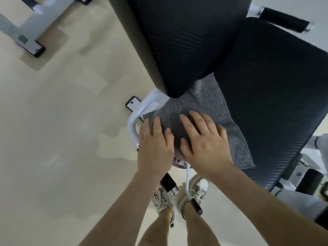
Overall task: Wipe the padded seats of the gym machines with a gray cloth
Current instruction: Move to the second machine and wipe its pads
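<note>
1. Both hands flat on the gray cloth [209, 105], fingers straight and spread.
2. Left hand [154, 148] and right hand [204, 141] press side by side.
3. Cloth lies on the seat [269, 96], at its near-left edge.

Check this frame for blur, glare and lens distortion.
Head view: the left hand, right hand and gray cloth are fairly sharp; the foam handle upper right and the white frame upper left are smeared by blur. Head view: wide-angle stretching at the edges; soft, even light, no harsh glare on the padded seat.
</note>
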Available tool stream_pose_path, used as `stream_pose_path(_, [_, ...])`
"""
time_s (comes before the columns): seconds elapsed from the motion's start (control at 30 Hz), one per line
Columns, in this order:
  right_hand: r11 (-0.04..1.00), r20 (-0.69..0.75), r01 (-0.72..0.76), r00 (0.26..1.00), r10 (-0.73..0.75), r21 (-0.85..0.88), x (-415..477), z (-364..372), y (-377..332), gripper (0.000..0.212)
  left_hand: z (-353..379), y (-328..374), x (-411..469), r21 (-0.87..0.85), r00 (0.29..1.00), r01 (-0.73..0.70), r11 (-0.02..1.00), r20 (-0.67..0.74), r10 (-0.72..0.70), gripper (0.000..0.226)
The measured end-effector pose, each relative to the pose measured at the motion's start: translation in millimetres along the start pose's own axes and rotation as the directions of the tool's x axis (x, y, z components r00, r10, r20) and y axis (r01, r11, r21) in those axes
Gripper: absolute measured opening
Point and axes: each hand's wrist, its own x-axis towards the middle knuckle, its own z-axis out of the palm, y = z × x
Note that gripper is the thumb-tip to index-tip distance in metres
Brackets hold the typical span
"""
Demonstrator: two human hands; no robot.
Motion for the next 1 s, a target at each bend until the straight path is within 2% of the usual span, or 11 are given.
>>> stream_pose_path(0.13, [0.984, 0.08, 0.14, 0.988, -0.132, -0.106, 39.4, 16.5, -10.0, 0.063, 3.5, 5.8, 37.9, -0.191, 0.998, 0.056, 0.98, 0.041, -0.049, 0.046])
stream_pose_path(0.3, [0.984, 0.048, 0.112, 0.993, -0.106, -0.138, 81.5, 19.3, -17.7, 0.059, 6.8, 3.1, 105.9, -0.316, 0.985, 0.141, 0.938, 0.138, -0.101, 0.041])
stream_pose_path(0.37, [0.981, 0.057, 0.102, 0.994, -0.093, -0.166, 97.2, 19.1, -23.1, 0.054, 15.5, -4.7, 127.6, -0.478, 0.962, 0.253, 0.841, 0.218, -0.166, 0.035])
stream_pose_path(0.43, [0.977, 0.042, 0.103, 0.994, -0.097, -0.186, 104.9, 18.4, -25.9, 0.045, 23.5, -13.9, 132.6, -0.624, 0.929, 0.369, 0.689, 0.258, -0.263, 0.041])
stream_pose_path(0.47, [0.977, 0.041, 0.112, 0.994, -0.106, -0.184, 107.0, 17.4, -27.2, 0.041, 19.3, -13.0, 122.3, -0.67, 0.921, 0.388, 0.632, 0.254, -0.297, 0.043])
stream_pose_path(0.57, [0.972, 0.059, 0.166, 0.986, -0.158, -0.166, 103.8, 17.0, -27.1, 0.039, 16.3, 1.1, 86.7, -0.746, 0.919, 0.344, 0.571, 0.142, -0.368, 0.033])
stream_pose_path(0.7, [0.896, 0.126, 0.384, 0.923, -0.364, -0.223, 83.1, 20.3, -20.2, 0.052, 32.8, 23.0, 33.7, -0.964, 0.857, 0.163, 0.209, 0.033, -0.515, 0.036])
stream_pose_path(0.8, [0.856, 0.183, 0.463, 0.884, -0.43, -0.229, 53.7, 18.4, -8.9, 0.058, 51.0, 38.8, 0.8, -0.97, 0.782, 0.108, -0.217, 0.218, -0.584, 0.034])
stream_pose_path(0.83, [0.852, 0.196, 0.475, 0.877, -0.438, -0.221, 43.6, 17.5, -3.2, 0.058, 55.7, 44.5, -10.2, -0.954, 0.777, 0.106, -0.281, 0.256, -0.575, 0.034])
stream_pose_path(0.9, [0.855, 0.219, 0.479, 0.872, -0.437, -0.2, 25.5, 17.0, 10.9, 0.058, 66.2, 53.4, -31.3, -0.96, 0.803, 0.124, -0.251, 0.245, -0.543, 0.042])
stream_pose_path(1.0, [0.87, 0.237, 0.453, 0.882, -0.407, -0.193, 0.5, 16.0, 29.4, 0.068, 70.0, 61.5, -53.2, -0.972, 0.849, 0.201, -0.126, 0.236, -0.473, 0.049])
